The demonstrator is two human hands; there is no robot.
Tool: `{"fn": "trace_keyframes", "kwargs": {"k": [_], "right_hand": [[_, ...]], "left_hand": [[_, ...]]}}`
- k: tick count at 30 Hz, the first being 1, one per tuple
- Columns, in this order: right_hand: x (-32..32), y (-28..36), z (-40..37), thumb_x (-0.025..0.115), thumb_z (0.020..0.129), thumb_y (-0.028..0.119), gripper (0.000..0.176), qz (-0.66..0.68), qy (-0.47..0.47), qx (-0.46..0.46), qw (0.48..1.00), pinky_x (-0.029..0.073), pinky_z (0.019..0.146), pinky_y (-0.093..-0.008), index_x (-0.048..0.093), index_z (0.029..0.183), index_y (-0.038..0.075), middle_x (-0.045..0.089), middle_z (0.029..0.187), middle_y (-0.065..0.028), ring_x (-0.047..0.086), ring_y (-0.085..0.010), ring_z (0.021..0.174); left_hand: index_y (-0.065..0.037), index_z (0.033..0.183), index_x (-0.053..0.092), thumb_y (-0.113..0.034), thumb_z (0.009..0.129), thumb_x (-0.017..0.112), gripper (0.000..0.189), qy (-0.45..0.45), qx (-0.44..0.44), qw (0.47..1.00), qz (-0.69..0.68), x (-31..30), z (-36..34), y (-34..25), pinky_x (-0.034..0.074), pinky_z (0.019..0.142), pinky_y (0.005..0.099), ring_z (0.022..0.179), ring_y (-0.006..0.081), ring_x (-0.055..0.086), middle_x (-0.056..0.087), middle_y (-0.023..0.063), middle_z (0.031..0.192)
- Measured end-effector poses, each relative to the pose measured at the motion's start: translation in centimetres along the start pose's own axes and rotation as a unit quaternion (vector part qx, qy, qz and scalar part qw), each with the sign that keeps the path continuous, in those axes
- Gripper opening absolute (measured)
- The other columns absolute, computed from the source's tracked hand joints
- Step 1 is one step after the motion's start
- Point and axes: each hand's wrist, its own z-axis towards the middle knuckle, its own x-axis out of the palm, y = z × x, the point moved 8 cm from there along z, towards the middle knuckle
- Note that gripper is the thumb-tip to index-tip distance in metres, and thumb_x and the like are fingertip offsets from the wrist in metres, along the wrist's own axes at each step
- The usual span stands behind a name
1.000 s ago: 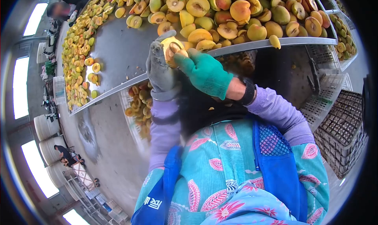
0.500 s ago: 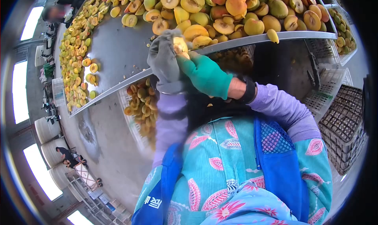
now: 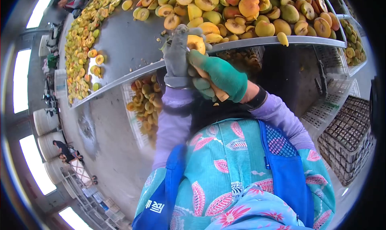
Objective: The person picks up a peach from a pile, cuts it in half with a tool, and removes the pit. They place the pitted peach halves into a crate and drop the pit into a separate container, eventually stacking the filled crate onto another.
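Right at the edge of the metal table (image 3: 120, 49), my left hand (image 3: 177, 59) in its gray glove is closed around a cut peach (image 3: 196, 43), held up in the fingertips. Just beside and below it, my right hand (image 3: 220, 75) in the green glove touches the fruit and grips a wooden handle (image 3: 216, 91). More heaped fruit (image 3: 249, 12) lies just beyond.

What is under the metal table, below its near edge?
A white crate of cut fruit halves stands there. Its right part is hidden by the left hand, holding a fruit half, and the sleeve. The right hand grips a wooden-handled tool.
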Motion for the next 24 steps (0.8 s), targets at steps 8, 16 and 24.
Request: {"fn": "trace_keyframes", "kwargs": {"k": [8, 16, 24], "right_hand": [[2.3, -0.2, -0.7, 0.04, 0.099, 0.051, 0.041, 0.221, 0.223, 0.002, 0.949, 0.033, 0.039, -0.0248, 0.054, 0.09, 0.013, 0.041, 0.054, 0.0062, 0.037, -0.009, 0.04], [-6.1, -1.5, -2.4, 0.046, 0.097, 0.052, 0.04, 0.065, -0.157, 0.085, 0.982, 0.034, 0.039, -0.0226, 0.053, 0.093, 0.013, 0.046, 0.056, 0.0034, 0.042, -0.0094, 0.041], [-4.9, 0.1, -2.1, 0.05, 0.095, 0.051, 0.039, 0.005, -0.187, 0.012, 0.982, 0.033, 0.038, -0.0248, 0.053, 0.089, 0.013, 0.047, 0.058, 0.0014, 0.042, -0.0112, 0.042]], "left_hand": [[-0.004, 0.111, 0.06, -0.045, 0.091, 0.06, 0.046, -0.004, 0.146, 0.986, 0.075, -3.3, 0.3, -0.3, 0.055, 0.078, 0.0396, 0.092, 0.0263, 0.063, 0.064, 0.0146, 0.102], [-0.004, 0.098, 0.068, -0.031, 0.088, 0.061, 0.03, -0.206, -0.056, 0.676, 0.706, -18.4, -8.2, -4.9, 0.049, 0.069, 0.0354, 0.076, 0.0177, 0.063, 0.064, 0.0053, 0.078], [-0.005, 0.107, 0.066, -0.018, 0.081, 0.061, 0.029, 0.067, 0.302, 0.56, 0.769, -4.7, 12.6, -4.9, 0.049, 0.088, 0.043, 0.099, 0.0368, 0.062, 0.066, 0.0196, 0.103]]}}
